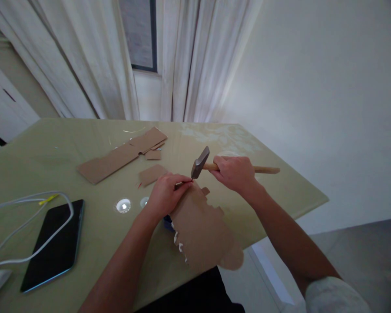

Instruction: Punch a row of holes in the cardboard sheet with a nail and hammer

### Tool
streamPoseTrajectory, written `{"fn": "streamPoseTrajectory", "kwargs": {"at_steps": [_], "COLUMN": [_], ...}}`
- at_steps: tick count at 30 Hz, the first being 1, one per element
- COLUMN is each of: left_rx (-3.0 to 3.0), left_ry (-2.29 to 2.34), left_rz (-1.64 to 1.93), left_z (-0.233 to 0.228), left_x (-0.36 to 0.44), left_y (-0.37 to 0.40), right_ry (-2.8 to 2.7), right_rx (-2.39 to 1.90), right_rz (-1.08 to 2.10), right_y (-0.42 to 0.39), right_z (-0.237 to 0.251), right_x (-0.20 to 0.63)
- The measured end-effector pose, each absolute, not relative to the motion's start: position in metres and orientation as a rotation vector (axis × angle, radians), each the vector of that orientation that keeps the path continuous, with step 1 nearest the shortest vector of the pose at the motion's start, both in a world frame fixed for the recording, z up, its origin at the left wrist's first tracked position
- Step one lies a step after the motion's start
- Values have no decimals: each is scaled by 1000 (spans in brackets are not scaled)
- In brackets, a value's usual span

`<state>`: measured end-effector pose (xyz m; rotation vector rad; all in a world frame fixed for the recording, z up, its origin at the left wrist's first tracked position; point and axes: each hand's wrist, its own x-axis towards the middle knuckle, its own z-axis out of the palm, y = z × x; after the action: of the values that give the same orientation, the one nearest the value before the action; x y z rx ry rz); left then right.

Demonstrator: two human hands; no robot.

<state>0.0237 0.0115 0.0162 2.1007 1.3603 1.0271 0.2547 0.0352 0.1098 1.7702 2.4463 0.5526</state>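
Both forearms are bare, the right arm wearing a pale sleeve (332,295) (pushed above the elbow).

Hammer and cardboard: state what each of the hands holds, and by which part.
Right hand grips the hammer mid-handle. Left hand pinches something small, too small to identify, at the torn cardboard piece's top edge, under the hammer head.

We see it all through one head-worn camera, looking forward and down over the table (84,243) from close above, with the curtains (179,61) at twelve o'clock and the wall (313,87) at two.
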Motion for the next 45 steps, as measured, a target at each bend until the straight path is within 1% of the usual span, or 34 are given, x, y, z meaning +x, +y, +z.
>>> {"fn": "streamPoseTrajectory", "kwargs": {"at_steps": [5,9,14,29,45], "left_rx": [2096,2093,2106,2102,2097], "left_ry": [1333,1300,1276,1308,1311], "left_rz": [1045,1056,1060,1049,1008], "left_z": [15,15,13,13,14], "left_x": [24,24,23,23,23], "left_y": [12,13,14,13,13], "right_ry": [2469,2465,2440,2466,2497], "right_rx": [1843,1786,1815,1811,1784], "right_rz": [544,509,461,451,364], "right_y": [38,37,36,40,42], "right_z": [106,106,107,99,96], "right_x": [256,254,251,253,253]}}
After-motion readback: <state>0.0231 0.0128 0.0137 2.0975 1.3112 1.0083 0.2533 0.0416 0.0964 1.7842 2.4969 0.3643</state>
